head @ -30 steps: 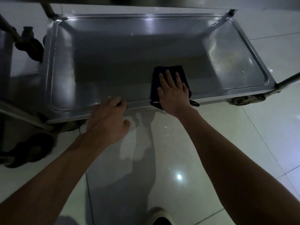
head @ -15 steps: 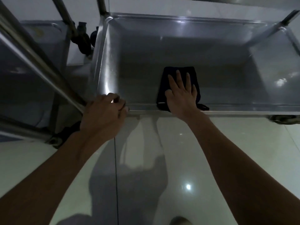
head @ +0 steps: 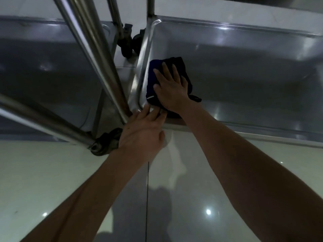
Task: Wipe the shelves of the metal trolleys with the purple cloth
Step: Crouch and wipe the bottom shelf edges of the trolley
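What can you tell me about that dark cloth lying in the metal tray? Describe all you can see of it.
The purple cloth looks very dark, almost navy in this dim light. It seems soft fabric, folded or bunched into a rough pad, with a small loop or tag sticking out at its right side. It lies flat on the bottom shelf of the metal trolley, in the near left corner against the raised rim. The right hand presses on it with straight, spread fingers. The left hand rests on the rim beside it.
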The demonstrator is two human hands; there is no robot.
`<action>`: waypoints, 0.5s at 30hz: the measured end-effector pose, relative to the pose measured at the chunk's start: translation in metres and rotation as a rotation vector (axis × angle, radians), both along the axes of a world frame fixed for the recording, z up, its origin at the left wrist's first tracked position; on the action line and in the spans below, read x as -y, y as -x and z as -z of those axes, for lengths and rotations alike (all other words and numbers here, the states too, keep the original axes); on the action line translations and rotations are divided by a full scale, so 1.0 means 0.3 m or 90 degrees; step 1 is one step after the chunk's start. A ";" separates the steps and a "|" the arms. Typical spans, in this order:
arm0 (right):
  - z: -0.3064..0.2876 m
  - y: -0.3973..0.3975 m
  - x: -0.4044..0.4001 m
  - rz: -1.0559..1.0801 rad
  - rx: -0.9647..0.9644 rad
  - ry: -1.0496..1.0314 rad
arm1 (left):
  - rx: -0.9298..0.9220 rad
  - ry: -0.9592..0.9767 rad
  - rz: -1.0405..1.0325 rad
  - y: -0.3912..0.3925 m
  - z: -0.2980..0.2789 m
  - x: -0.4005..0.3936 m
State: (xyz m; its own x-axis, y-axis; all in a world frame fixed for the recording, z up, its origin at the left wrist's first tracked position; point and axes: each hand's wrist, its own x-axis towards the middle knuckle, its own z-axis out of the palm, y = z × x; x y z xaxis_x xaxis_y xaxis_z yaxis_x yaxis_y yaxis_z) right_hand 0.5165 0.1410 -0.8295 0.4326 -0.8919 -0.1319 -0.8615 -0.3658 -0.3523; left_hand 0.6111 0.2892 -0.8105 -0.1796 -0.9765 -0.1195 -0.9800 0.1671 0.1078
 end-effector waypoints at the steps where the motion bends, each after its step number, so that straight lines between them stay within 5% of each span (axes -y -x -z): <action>1: 0.004 -0.013 0.002 -0.009 -0.002 0.002 | 0.002 -0.017 -0.006 0.000 0.003 -0.001; 9: 0.008 0.042 0.003 -0.021 0.005 0.016 | 0.022 -0.013 -0.042 0.027 -0.007 -0.009; 15: -0.007 0.339 0.015 0.067 -0.031 0.018 | -0.015 0.008 -0.158 0.129 -0.073 0.068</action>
